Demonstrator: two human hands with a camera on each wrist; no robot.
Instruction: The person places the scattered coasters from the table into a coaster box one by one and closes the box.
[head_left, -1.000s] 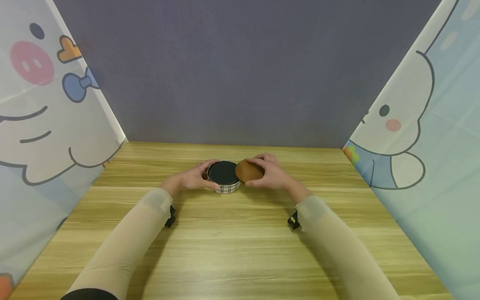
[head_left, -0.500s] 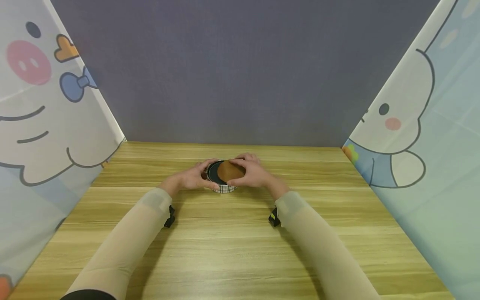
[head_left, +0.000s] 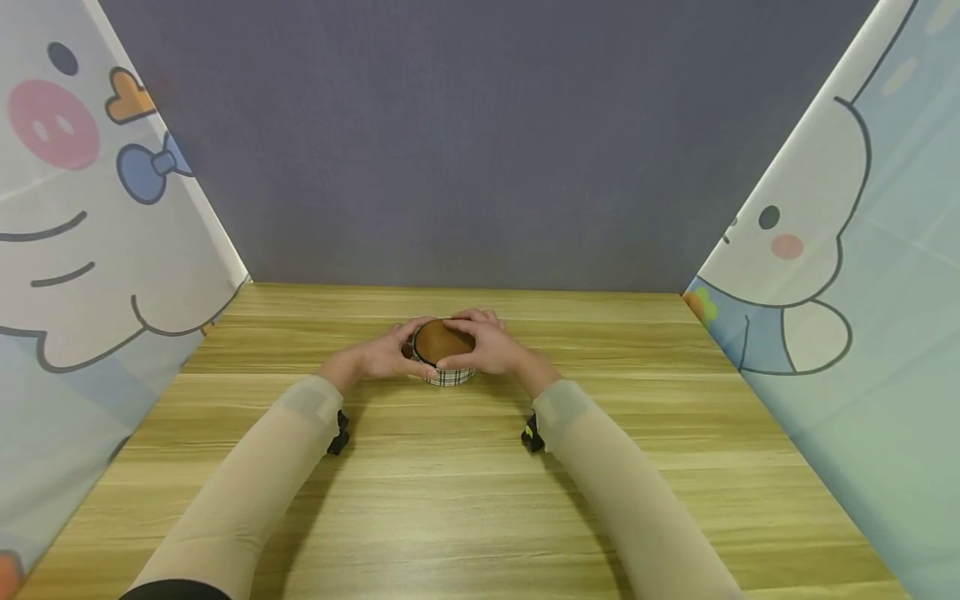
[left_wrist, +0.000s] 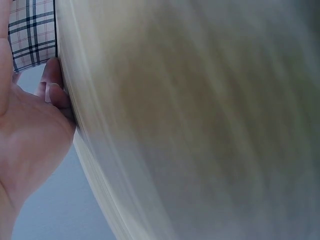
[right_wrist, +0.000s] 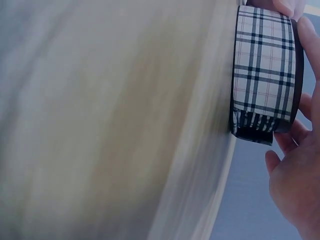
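Near the back of the table sits a low round box [head_left: 450, 378] with black-and-white plaid sides. My left hand [head_left: 381, 357] holds it from the left, thumb at the front and fingers behind. Over its top lies a flat round brown coaster [head_left: 441, 342]. My right hand [head_left: 489, 348] grips the coaster's right edge between thumb and fingers. The right wrist view shows the plaid wall [right_wrist: 262, 60], a dark rim along its top side and a black gathered piece [right_wrist: 255, 129] at one end. In the left wrist view the box is cut off by the frame.
The wood-grain table [head_left: 435, 492] spreads in front of both arms. A dark grey panel [head_left: 472, 150] stands behind it. Cartoon-printed cloth sheets [head_left: 112, 275] flank the table on the left and right.
My right hand has carried the brown coaster leftward from the box's right side until it covers the black top. The left hand and the box have stayed in place.
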